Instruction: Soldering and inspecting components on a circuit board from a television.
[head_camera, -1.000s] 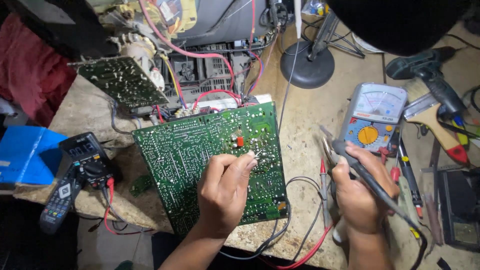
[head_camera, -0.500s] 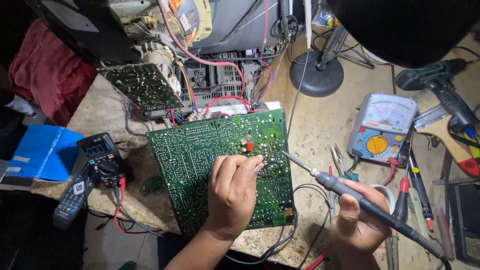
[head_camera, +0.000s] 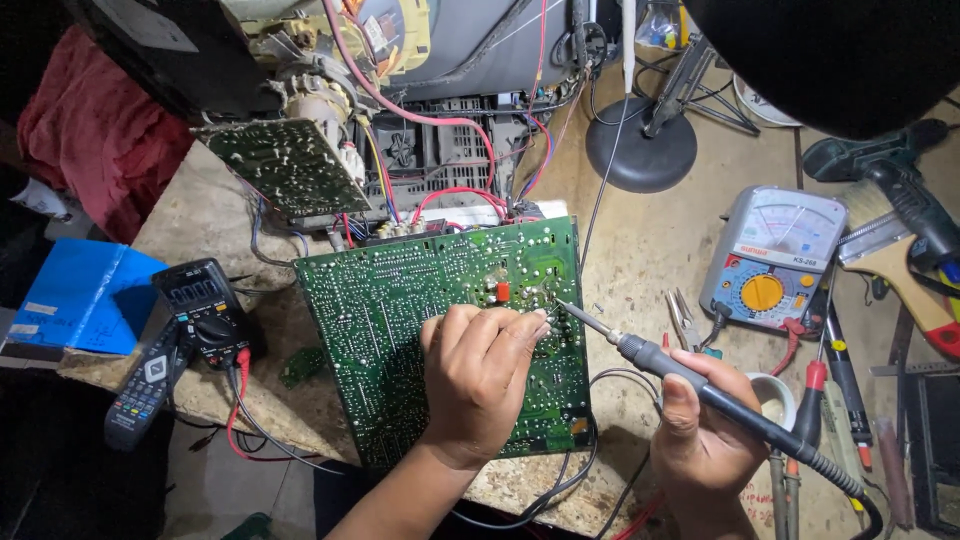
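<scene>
The left hand (head_camera: 478, 385) rests curled on the green circuit board (head_camera: 400, 320), which lies flat at the table (head_camera: 640, 260) edge — fingers pinched on something too small to tell. The right hand (head_camera: 705, 440) grips a soldering iron (head_camera: 700, 385), tip at the board's right edge (bare table beyond) — analog multimeter (head_camera: 770, 258) near.

Analog meter (head_camera: 772, 262), black multimeter (head_camera: 203, 313), remote control (head_camera: 145, 385), lamp base (head_camera: 640, 152)

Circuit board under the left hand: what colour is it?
Green, with silvery solder dots; circuit board shows clearly in the head view.
</scene>
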